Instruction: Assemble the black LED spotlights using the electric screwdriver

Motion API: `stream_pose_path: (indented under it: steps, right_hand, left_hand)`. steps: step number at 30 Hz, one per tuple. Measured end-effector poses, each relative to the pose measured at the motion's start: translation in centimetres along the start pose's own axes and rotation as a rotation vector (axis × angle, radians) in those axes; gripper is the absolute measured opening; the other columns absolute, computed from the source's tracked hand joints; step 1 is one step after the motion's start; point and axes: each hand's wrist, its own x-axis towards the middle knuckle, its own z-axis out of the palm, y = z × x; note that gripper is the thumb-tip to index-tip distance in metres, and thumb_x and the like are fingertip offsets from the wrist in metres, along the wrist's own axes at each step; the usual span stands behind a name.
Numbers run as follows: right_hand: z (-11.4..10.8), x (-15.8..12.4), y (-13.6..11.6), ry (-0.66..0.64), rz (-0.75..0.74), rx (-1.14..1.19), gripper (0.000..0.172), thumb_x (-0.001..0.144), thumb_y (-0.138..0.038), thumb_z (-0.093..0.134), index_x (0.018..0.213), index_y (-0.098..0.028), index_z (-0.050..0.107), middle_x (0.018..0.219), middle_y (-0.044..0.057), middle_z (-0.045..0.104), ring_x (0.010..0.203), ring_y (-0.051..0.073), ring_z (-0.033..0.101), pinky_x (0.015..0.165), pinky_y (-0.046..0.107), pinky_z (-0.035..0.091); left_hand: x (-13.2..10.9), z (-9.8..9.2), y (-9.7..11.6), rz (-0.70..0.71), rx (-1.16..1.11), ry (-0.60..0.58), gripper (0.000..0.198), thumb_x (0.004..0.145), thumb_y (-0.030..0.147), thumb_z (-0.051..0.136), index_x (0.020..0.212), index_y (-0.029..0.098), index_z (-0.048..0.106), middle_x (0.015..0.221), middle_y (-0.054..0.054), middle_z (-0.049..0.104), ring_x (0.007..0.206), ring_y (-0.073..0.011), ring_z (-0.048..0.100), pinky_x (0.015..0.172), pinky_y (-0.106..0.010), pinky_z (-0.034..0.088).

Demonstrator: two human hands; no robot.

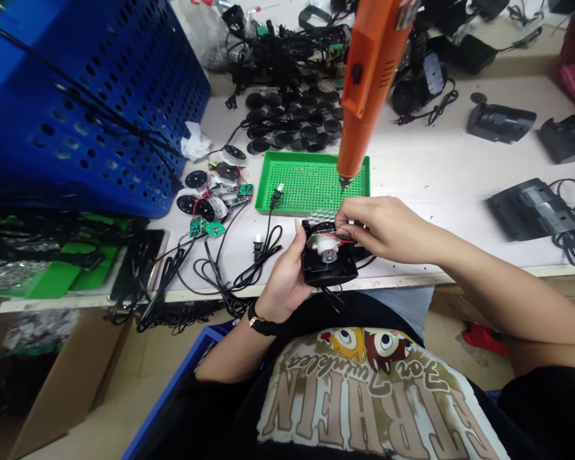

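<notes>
My left hand (287,275) grips a black plastic housing (333,273) from its left side, thumb along the edge. Inside the housing sits a round white motor-like part (324,244) with thin red wires. My right hand (376,227) is at the housing's upper right, its fingers pinched by the red wires; what lies between the fingertips is too small to make out. An orange electric screwdriver (367,89) hangs upright just above my right hand, its bit pointing down. Behind the housing lies a green perforated tray (297,185) with small screws in it.
A tall blue perforated crate (91,96) stands at the left. Motors with green circuit boards (215,198) and black power cords (249,271) lie beside the tray. Black discs (292,121) and tangled cables are farther back. Several dark housings (531,207) sit at the right.
</notes>
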Motion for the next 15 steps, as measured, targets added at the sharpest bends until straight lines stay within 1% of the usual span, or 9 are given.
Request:
stream_pose_path:
  steps: [5,9,15]
  right_hand:
    - [0.03,-0.07,0.01,0.005,0.005,0.026,0.016,0.099,-0.021,0.044,0.088,-0.020,0.056,0.085,0.004,0.063,0.077,0.017,0.054,0.069,0.031,0.030]
    - [0.08,-0.13,-0.04,0.010,0.027,0.033,0.016,0.099,-0.022,0.044,0.089,-0.020,0.057,0.085,0.005,0.065,0.076,0.018,0.056,0.069,0.031,0.031]
    - [0.20,-0.21,0.01,0.020,0.020,0.033,0.017,0.099,-0.024,0.045,0.088,-0.020,0.057,0.083,0.004,0.064,0.075,0.017,0.054,0.068,0.030,0.030]
  left_hand:
    - [0.10,0.00,-0.02,0.013,0.006,0.000,0.056,0.106,0.058,0.047,0.127,0.013,0.072,0.112,-0.013,0.081,0.118,-0.0314,0.073,0.106,-0.045,0.056]
    - [0.08,0.18,0.00,0.021,-0.005,0.009,0.053,0.107,0.055,0.047,0.125,0.013,0.072,0.110,-0.012,0.081,0.117,-0.0300,0.073,0.107,-0.044,0.056]
    - [-0.09,0.37,0.05,0.017,-0.015,0.007,0.055,0.107,0.056,0.046,0.134,0.014,0.068,0.115,-0.012,0.080,0.116,-0.0299,0.074,0.107,-0.044,0.056]
